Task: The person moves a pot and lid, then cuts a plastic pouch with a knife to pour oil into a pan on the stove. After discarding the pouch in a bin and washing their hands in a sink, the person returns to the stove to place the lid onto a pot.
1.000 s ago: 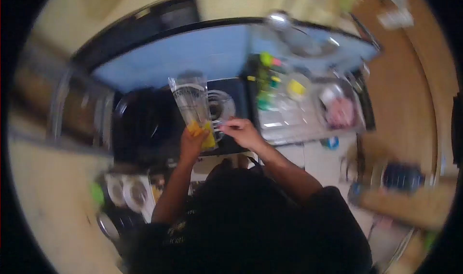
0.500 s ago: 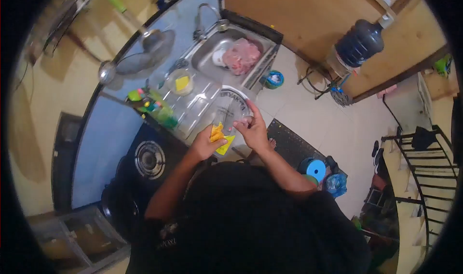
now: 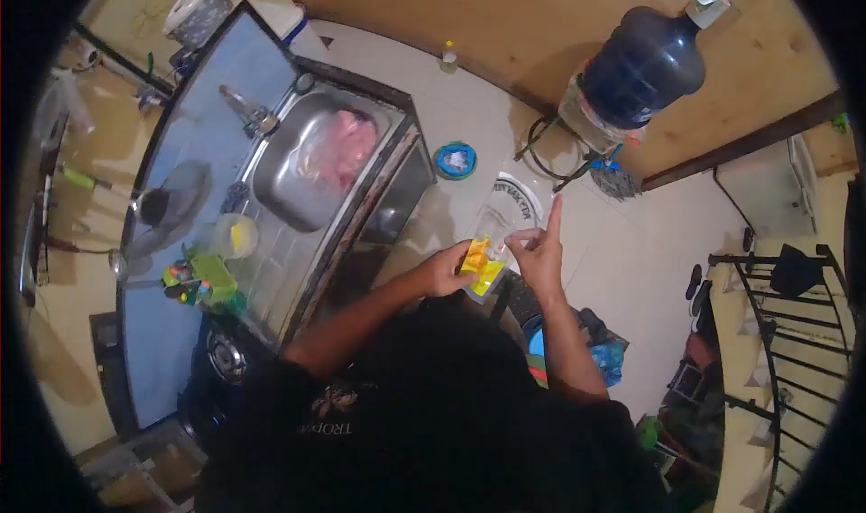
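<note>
Near the middle of the view, my left hand (image 3: 445, 271) is closed on a yellow and orange packet (image 3: 484, 269). Just to its right, my right hand (image 3: 539, 253) pinches the edge of a clear plastic bag (image 3: 516, 204) with dark lettering, its index finger pointing up. The bag hangs between the two hands, above the floor. A small whitish or pink bit shows at the right fingertips, too small to make out.
A steel sink (image 3: 275, 172) holding a pink plastic bag (image 3: 345, 149) is at the left. A blue-rimmed bin (image 3: 456, 161) stands beyond my hands. A water jug (image 3: 651, 66), a mop (image 3: 616, 179) and a black metal rack (image 3: 803, 332) are at the right.
The view has swung right, so the sink sits further left. Both hands, with the packet and the clear bag, have moved from over the counter's edge to over the floor.
</note>
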Demonstrator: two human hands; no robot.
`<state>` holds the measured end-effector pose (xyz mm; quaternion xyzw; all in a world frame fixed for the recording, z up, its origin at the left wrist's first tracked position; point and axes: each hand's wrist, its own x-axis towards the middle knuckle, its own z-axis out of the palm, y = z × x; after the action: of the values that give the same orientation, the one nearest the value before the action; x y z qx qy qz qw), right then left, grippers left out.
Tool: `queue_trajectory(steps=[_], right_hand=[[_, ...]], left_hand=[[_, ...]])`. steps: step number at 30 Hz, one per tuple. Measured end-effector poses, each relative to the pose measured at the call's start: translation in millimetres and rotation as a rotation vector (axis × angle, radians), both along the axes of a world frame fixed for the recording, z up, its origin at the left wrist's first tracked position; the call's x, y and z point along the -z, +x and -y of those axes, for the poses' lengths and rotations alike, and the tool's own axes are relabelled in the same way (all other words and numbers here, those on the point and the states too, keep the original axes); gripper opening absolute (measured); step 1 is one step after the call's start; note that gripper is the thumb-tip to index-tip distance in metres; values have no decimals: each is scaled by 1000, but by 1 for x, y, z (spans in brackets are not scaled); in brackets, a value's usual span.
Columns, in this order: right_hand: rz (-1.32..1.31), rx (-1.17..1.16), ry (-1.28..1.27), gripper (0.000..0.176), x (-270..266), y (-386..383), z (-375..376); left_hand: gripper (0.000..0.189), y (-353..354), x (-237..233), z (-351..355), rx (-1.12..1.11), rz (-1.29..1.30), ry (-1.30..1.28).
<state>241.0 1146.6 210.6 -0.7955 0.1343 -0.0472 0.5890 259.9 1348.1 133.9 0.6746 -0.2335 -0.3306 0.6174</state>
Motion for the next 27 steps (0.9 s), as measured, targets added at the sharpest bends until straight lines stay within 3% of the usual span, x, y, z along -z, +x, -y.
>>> queue_trajectory(steps=[1, 3, 4, 5, 9, 10, 11, 12, 13, 14, 16, 17, 19, 20, 22, 24, 26, 27], right_hand=[[11, 42, 44, 105, 3, 8, 13], [11, 54, 92, 106, 30, 24, 36], [11, 122, 203, 105, 36, 31, 40], [13, 187, 310, 105, 38, 43, 44], [-75, 291, 513, 103, 44, 94, 53], [-77, 353, 533, 88, 44, 110, 50], [-75, 344, 517, 88, 52, 124, 57], [-204, 259, 620, 71, 69, 136, 70], [-345, 175, 722, 56, 81, 148, 79], [-362, 166, 708, 56, 85, 162, 83], [-589, -87, 622, 25, 104, 196, 90], [-607, -98, 621, 25, 112, 216, 88], [-589, -249, 360, 19, 136, 259, 76], [-607, -257, 372, 19, 162, 276, 72], [-560, -127, 306, 22, 231, 311, 66], [-577, -127, 256, 23, 285, 349, 53], [-595, -121, 209, 24, 355, 380, 42], [-520, -175, 72, 23, 402, 391, 37]], left_hand=[[48, 11, 11, 16, 13, 126, -8], [52, 38, -11, 39, 52, 5, -16], [52, 49, -18, 47, 60, 33, 99], [52, 63, -18, 56, 64, 63, 212], [45, 113, -2, 69, -26, 159, 257], [40, 131, -2, 70, -16, 138, 290], [35, 151, -5, 72, -7, 122, 320], [30, 163, 33, 76, 15, 108, 276], [30, 175, 34, 76, 0, 97, 263], [30, 184, 35, 75, 29, 111, 294], [32, 208, 55, 72, 34, 114, 320], [32, 217, 70, 69, 22, 99, 323], [45, 233, 106, 56, -283, -49, 39], [45, 230, 140, 45, -290, -65, 53], [50, 213, 209, 20, -486, -187, 524], [50, 211, 152, 14, -507, -22, 655], [48, 234, 88, 28, -405, -126, 635], [47, 171, 170, 14, -424, 98, 725]])
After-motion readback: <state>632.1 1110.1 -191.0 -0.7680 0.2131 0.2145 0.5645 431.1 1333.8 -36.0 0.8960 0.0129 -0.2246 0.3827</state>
